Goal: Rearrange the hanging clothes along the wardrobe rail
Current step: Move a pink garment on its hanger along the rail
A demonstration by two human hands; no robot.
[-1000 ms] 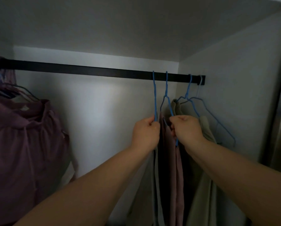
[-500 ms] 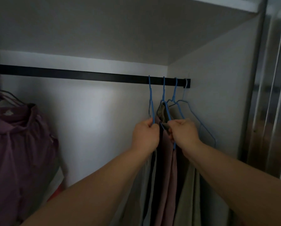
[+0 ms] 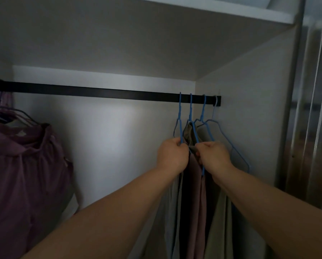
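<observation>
A black wardrobe rail (image 3: pixel 100 93) runs across the closet. Several blue wire hangers (image 3: pixel 190 109) hang bunched at its right end, carrying a grey garment (image 3: pixel 172 212), a pink garment (image 3: pixel 196 212) and an olive garment (image 3: pixel 219 221). My left hand (image 3: pixel 172 156) grips the leftmost blue hanger (image 3: pixel 180 116). My right hand (image 3: pixel 214 156) grips the neighbouring hanger together with the fabric on it. An empty pale hanger (image 3: pixel 229 139) hangs last, against the side wall.
A purple hooded garment (image 3: pixel 24 174) hangs with more hangers at the rail's far left. The rail between the two groups is bare. The white side wall (image 3: pixel 249 109) is close on the right, with a sliding door frame (image 3: pixel 309 109) beyond it. A shelf sits overhead.
The right-hand hangers have closed up toward the rail's right end, and both hands have come nearer together. The view has shifted, showing more of the shelf above and the door frame.
</observation>
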